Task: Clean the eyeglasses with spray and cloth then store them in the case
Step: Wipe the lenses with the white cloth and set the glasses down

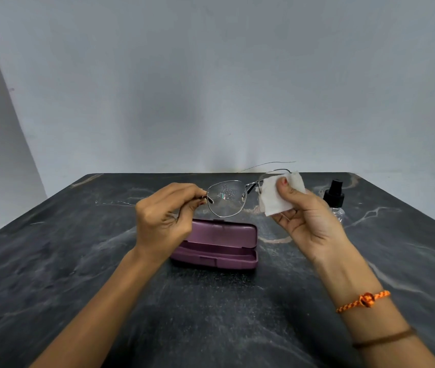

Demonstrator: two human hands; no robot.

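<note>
Thin metal-framed eyeglasses (225,199) are held up above the table, temples unfolded and pointing away. Spray droplets speckle the left lens. My left hand (163,217) pinches the frame's left hinge corner. My right hand (308,217) holds a folded white cloth (277,195) wrapped over the right lens, thumb pressing on its near side. A purple eyeglass case (220,245) lies open on the table under the glasses, nothing in it. The spray bottle (334,200), clear with a black pump top, stands behind my right hand, partly hidden.
The dark marbled table (78,261) runs to a far edge against a plain grey wall (211,75). My right wrist wears an orange braided thread and a brown band.
</note>
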